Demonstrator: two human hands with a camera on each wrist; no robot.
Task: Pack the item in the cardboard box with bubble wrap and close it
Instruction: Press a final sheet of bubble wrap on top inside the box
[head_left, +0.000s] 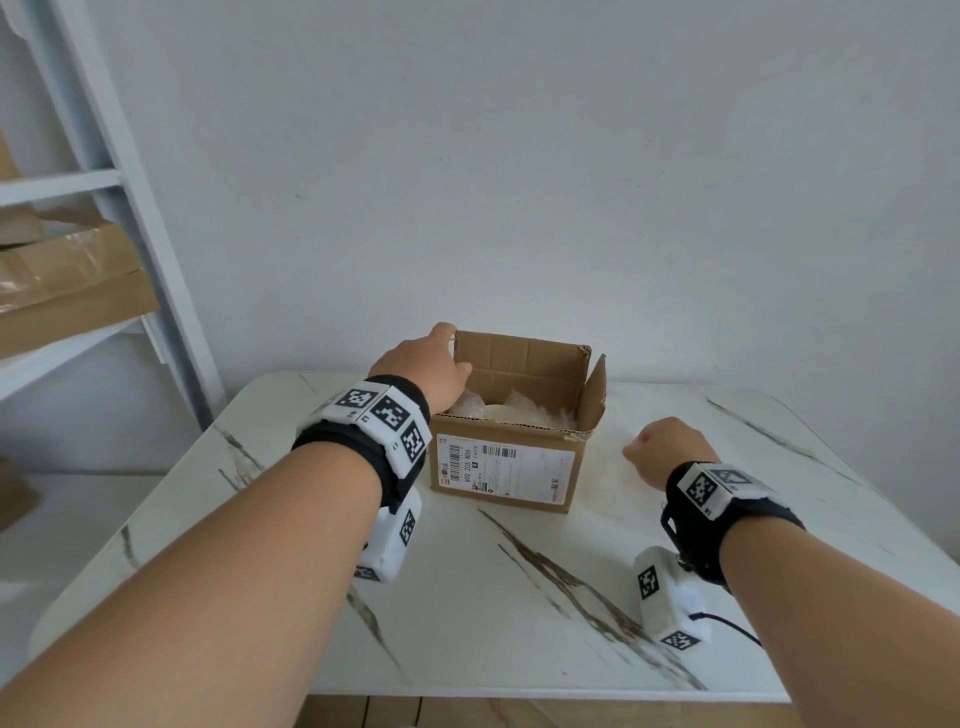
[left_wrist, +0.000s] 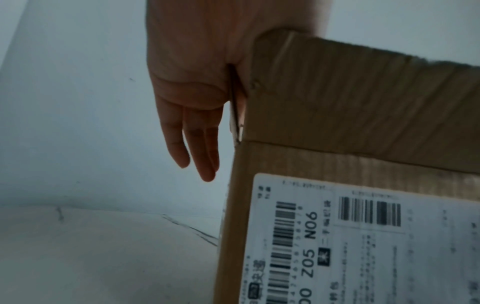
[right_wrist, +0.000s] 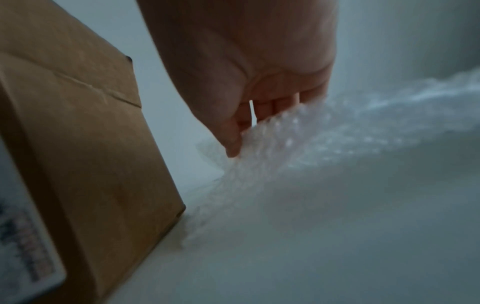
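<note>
An open cardboard box (head_left: 509, 467) with a shipping label stands at the middle of the table. Inside it lie crumpled bubble wrap (head_left: 535, 410) and a pale rounded item (head_left: 496, 411). My left hand (head_left: 441, 364) holds the box's left flap, thumb on the inner side. In the left wrist view, its fingers (left_wrist: 197, 144) hang straight down outside the flap of the box (left_wrist: 363, 102). My right hand (head_left: 657, 447) is on the table to the right of the box (right_wrist: 91, 144). That hand (right_wrist: 241, 131) pinches a loose sheet of bubble wrap (right_wrist: 324, 144).
The white marble-patterned table (head_left: 519, 597) ends close to the wall behind the box. A white shelf frame (head_left: 104, 171) stands at the left, with flat cardboard packages (head_left: 62, 280) on it. A black cable (head_left: 727, 623) trails from my right wrist camera.
</note>
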